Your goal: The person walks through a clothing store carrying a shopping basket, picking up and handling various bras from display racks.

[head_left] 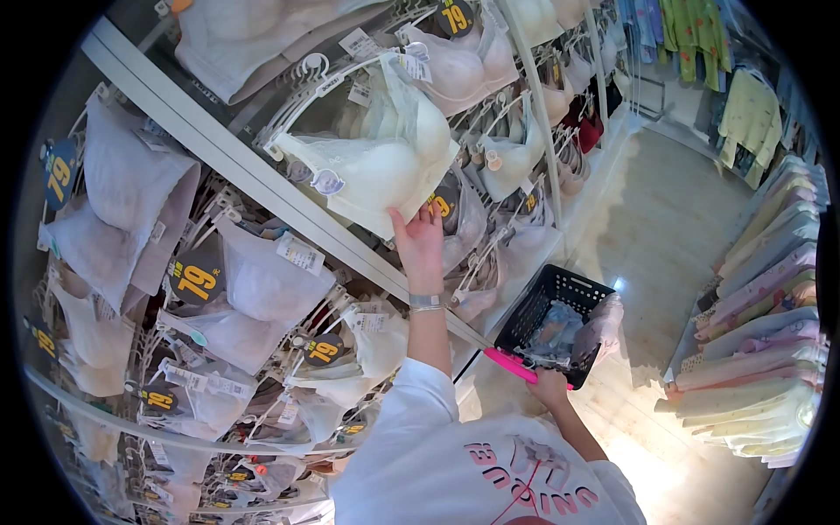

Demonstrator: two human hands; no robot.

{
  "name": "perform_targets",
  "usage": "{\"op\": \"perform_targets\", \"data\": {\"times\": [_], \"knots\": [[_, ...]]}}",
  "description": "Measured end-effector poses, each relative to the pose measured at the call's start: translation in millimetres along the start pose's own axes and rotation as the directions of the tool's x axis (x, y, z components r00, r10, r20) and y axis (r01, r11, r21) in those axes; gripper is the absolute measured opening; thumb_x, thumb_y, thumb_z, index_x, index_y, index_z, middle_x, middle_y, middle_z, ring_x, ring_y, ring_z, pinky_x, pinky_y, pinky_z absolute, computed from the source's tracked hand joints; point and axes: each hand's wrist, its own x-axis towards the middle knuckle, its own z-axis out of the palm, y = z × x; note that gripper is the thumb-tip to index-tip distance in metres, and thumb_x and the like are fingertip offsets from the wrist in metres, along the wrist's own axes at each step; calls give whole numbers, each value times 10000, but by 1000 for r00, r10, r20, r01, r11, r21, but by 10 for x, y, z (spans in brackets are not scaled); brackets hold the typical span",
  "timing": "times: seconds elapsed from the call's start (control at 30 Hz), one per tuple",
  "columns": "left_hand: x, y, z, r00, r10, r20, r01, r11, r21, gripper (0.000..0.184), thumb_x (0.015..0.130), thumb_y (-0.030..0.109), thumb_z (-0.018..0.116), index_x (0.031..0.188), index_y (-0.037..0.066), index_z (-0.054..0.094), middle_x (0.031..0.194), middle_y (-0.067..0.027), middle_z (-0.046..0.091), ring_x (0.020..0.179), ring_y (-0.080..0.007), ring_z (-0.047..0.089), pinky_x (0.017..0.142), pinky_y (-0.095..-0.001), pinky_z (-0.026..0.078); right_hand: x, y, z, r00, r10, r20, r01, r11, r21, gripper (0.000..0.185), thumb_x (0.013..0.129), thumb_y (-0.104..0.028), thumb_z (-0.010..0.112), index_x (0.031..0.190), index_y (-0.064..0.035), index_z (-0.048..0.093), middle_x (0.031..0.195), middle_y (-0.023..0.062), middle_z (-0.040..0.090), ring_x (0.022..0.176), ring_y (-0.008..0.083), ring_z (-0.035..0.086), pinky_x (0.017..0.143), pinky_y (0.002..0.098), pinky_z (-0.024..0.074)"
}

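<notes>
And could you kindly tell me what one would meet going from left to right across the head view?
Dark blue 79 tag at upper left → large grey 79 tag → white bra with the left hand at its lower edge → black basket, its pink handle held by the right hand → row of pastel garments.

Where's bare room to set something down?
Pale floor lies bare between the black perforated plastic basket and the row of pastel hanging garments. Crowded: the densely hung pale fabric bras around the left hand.
</notes>
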Motion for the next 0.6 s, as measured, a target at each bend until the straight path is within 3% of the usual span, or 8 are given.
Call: {"op": "perform_targets", "data": {"times": [0.1,0.2,0.3,0.5,0.6], "knots": [[-43,-91,134,978,94,185,-105,993,50,496,875,319,610,1284,97,437,1287,-62,491,1224,-221,407,1067,-421,281,90,41,-38,1000,5,-1,-5,1000,7,278,704,-355,621,714,-78,639,611,152,617,577,344,624,562,462,507],[68,-112,150,968,124,219,-138,989,48,536,874,280,616,1328,99,397,1344,-69,449,1257,-232,386,1092,-428,264,176,84,-62,1000,19,4,-19,1000,2,270,710,-349,618,719,-80,637,619,157,619,583,345,625,562,459,506],[187,-181,307,921,324,218,-371,898,236,546,887,249,602,1352,86,365,1377,-76,420,1274,-245,376,1093,-437,275,317,101,-70,999,46,-1,-46,999,4,265,714,-347,619,718,-83,635,628,160,621,592,344,627,560,457,506],[191,-47,515,935,354,11,-353,930,106,463,916,202,565,1318,41,402,1332,-111,467,1233,-257,434,1070,-447,330,542,124,-241,996,76,-36,-77,997,-16,260,708,-342,635,716,-82,632,624,164,619,598,345,629,561,455,506],[250,16,383,927,373,20,-373,919,132,422,927,183,546,1303,36,423,1317,-110,484,1211,-262,462,1056,-443,355,674,187,-205,992,126,0,-126,992,-20,291,694,-367,650,768,-86,640,628,170,623,606,347,633,574,458,511]]}}
